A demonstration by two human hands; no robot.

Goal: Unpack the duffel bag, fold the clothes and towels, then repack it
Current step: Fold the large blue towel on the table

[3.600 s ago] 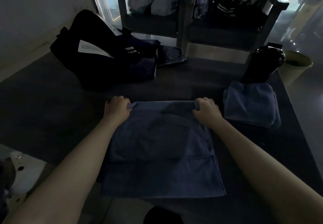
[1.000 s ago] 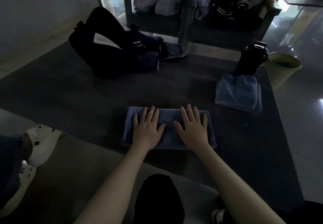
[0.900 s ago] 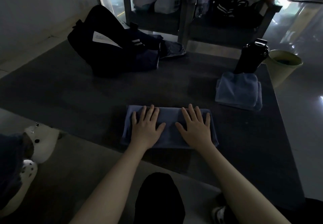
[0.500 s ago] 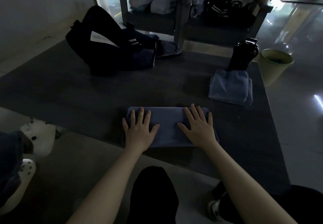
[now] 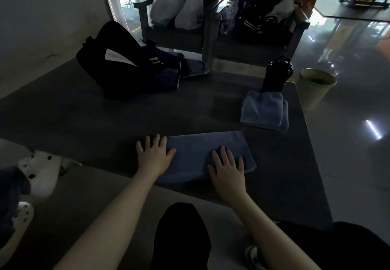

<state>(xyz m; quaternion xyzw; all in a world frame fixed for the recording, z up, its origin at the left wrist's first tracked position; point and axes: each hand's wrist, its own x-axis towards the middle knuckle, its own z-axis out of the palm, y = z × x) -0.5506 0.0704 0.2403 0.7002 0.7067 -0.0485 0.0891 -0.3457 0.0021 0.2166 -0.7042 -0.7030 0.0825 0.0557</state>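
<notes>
Plainly, our fingers (image 5: 157,142) are straight, spread wide and hold nothing. The left hand (image 5: 155,157) lies flat at the left end of the folded towel (image 5: 202,150), thumb on the cloth; the right hand (image 5: 229,168) presses on its right half. That towel is a long blue strip at the near edge of the dark table (image 5: 95,117). Farther right sits a stack of folded towels (image 5: 263,109) (a black bottle (image 5: 276,73) stands at its far side). The duffel bag (image 5: 114,75) sits far left, dark clothes at its right side.
</notes>
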